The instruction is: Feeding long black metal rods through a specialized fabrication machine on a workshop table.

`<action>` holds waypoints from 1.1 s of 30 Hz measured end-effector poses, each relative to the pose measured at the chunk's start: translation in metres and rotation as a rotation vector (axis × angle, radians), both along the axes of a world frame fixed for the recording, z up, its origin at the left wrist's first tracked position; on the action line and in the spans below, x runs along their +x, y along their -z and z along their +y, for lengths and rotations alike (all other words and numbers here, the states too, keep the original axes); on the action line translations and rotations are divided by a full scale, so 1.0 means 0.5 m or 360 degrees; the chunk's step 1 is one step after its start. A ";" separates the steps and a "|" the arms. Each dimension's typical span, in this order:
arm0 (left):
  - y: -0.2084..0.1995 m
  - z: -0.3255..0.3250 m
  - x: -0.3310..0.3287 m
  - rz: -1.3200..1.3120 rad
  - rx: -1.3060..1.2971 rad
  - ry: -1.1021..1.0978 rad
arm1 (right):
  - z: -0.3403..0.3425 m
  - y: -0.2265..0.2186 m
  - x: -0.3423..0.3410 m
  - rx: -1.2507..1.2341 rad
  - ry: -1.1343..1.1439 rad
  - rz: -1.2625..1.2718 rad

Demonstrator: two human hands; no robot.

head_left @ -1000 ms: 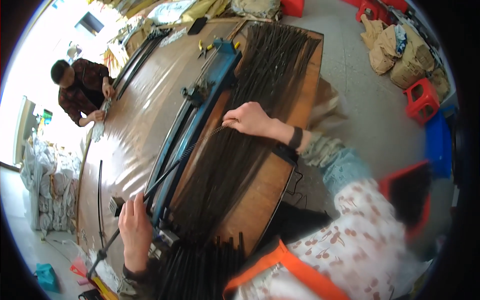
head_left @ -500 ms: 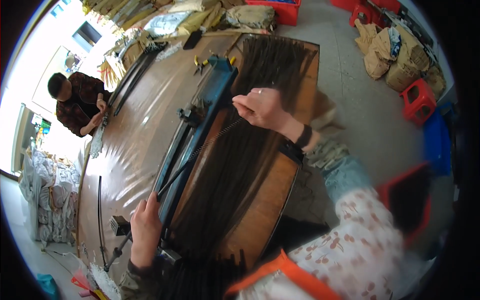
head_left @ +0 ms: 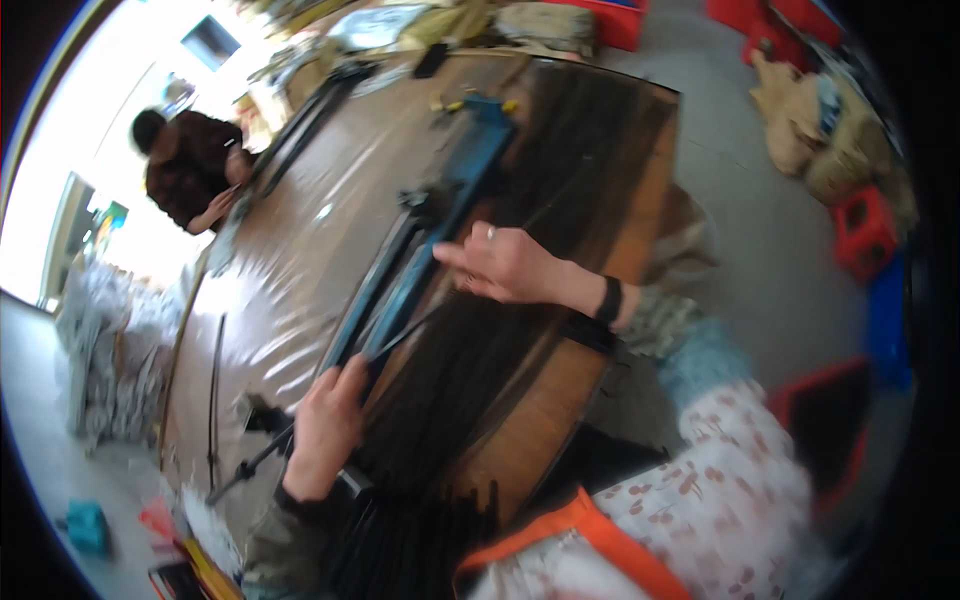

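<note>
A blue metal rail fixture (head_left: pixel 408 290) runs lengthwise along the table, with a dark clamp-like block (head_left: pixel 425 203) partway up it. My left hand (head_left: pixel 328 425) is closed round a thin dark rod (head_left: pixel 398 338) beside the rail's near end. The rod slants up toward my right hand (head_left: pixel 515 265), which is closed in a pinch over the rail's right edge. The coiled spring it grips is blurred and mostly hidden by the fingers. Beneath my right hand lies a wide bundle of long dark rods (head_left: pixel 470 360).
Across the table (head_left: pixel 290 300) a person (head_left: pixel 190 170) works with both hands. Long dark strips (head_left: pixel 310 135) lie near them. Sacks (head_left: pixel 545 28) and a red crate (head_left: pixel 615 22) stand beyond the far edge. A red stool (head_left: pixel 865 235) is on the floor at right.
The view has shifted, so the table appears farther right. My right hand has come down and nearer my left hand along the rail. The coiled spring between them is far less visible.
</note>
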State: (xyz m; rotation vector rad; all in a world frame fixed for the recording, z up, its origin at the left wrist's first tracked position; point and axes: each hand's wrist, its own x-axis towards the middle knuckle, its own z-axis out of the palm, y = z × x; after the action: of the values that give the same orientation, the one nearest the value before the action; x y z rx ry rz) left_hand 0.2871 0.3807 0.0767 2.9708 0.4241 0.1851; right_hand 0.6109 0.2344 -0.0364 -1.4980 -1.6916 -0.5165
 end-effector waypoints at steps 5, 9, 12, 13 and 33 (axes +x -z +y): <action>-0.014 0.025 -0.076 -0.0238 0.0279 -0.0280 | -0.008 -0.023 0.014 0.0049 -0.0040 0.0349; -0.022 0.010 -0.068 -0.0037 0.0084 -0.0102 | 0.007 0.009 0.028 0.0008 -0.0006 0.0411; -0.034 -0.013 -0.048 -0.0051 0.0055 -0.0119 | 0.022 0.025 0.003 0.0077 -0.0194 0.0247; -0.040 -0.014 -0.051 -0.0135 0.0083 -0.0208 | 0.029 0.023 -0.002 0.0143 -0.0248 0.0402; -0.059 -0.004 -0.172 -0.0073 0.0081 -0.0205 | 0.044 -0.081 -0.222 -0.0127 -0.0620 0.1041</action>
State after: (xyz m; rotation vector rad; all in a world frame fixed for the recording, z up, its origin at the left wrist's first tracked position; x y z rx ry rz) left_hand 0.2013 0.3789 0.1063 2.9830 0.6139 0.2806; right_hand 0.5000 0.2563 0.0039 -1.1659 -1.4210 0.2357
